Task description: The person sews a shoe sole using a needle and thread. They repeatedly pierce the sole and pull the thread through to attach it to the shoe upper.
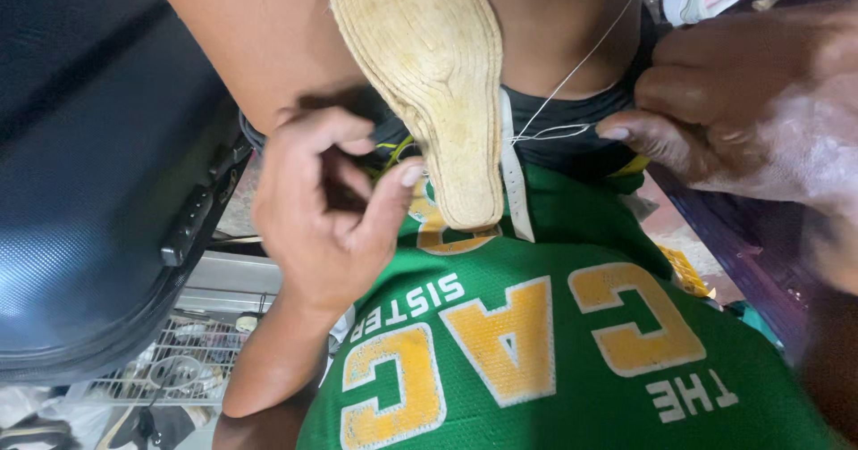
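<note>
Woven straw sole [429, 84], pale tan w/ yellowed, scuffed patches, rests toe-down against the person's lap, tip over a green jersey [554, 343] w/ yellow lettering. Left hand [326, 209] curls half-closed beside the sole's tip, thumb touching its edge, fingers bent inward; can't tell if it pinches anything. Right hand [724, 119] is closed, thumb & fingers pinching a thin white thread [572, 75] that runs up past the sole's right edge. A white strap [517, 182] hangs just beside the sole. Dark suitcase [98, 173] at left, wire rack [192, 361] below it.
</note>
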`<state>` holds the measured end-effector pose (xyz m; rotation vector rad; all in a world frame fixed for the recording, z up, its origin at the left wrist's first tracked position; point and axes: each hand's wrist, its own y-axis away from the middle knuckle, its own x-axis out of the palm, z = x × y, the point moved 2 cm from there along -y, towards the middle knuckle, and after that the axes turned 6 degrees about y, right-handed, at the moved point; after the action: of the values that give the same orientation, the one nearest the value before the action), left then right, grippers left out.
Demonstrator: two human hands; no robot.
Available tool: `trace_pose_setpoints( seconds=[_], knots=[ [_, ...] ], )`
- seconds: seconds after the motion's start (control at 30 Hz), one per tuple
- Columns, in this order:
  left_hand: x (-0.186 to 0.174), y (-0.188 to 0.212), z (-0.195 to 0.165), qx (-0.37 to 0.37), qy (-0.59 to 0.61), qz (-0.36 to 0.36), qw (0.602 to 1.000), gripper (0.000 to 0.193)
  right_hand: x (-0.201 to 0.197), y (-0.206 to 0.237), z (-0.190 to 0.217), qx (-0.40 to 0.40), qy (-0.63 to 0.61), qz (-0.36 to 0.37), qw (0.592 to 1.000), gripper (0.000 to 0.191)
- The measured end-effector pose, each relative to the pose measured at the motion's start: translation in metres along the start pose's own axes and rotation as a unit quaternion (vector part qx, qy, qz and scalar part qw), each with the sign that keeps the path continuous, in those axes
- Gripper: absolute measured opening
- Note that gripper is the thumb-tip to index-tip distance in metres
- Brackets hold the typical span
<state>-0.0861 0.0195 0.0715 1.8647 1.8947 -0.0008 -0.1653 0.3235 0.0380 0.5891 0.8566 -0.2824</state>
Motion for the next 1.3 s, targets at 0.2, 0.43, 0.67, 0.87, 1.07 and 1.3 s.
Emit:
trace_pose_setpoints(
  seconds=[0.2, 0.43, 0.67, 0.87, 1.07, 1.3],
  knots=[
    [0.015, -0.007, -0.023, 0.244, -0.101, 0.068, 0.962, 0.032, -0.018, -0.015, 0.019, 0.002, 0.071, -0.019, 0.997, 0.039],
    [0.039, -0.021, -0.032, 0.298, -0.159, 0.117, 0.934, 0.028, -0.016, -0.018, 0.024, 0.011, 0.114, -0.022, 0.993, 0.041],
    [0.039, -0.026, -0.038, 0.246, -0.121, 0.134, 0.952, 0.017, -0.017, -0.020, 0.025, 0.013, 0.114, -0.033, 0.993, 0.038],
    [0.038, -0.027, -0.034, 0.200, -0.099, 0.147, 0.964, 0.016, -0.023, -0.029, 0.033, 0.049, 0.149, -0.019, 0.987, 0.035],
    [0.034, -0.022, -0.026, 0.172, -0.061, 0.155, 0.971, 0.017, -0.013, -0.022, 0.025, 0.034, 0.114, -0.005, 0.993, 0.036],
    [0.037, -0.019, -0.018, 0.156, -0.001, 0.167, 0.974, 0.018, 0.010, -0.035, 0.028, -0.173, -0.029, -0.156, 0.972, 0.053]
  ],
)
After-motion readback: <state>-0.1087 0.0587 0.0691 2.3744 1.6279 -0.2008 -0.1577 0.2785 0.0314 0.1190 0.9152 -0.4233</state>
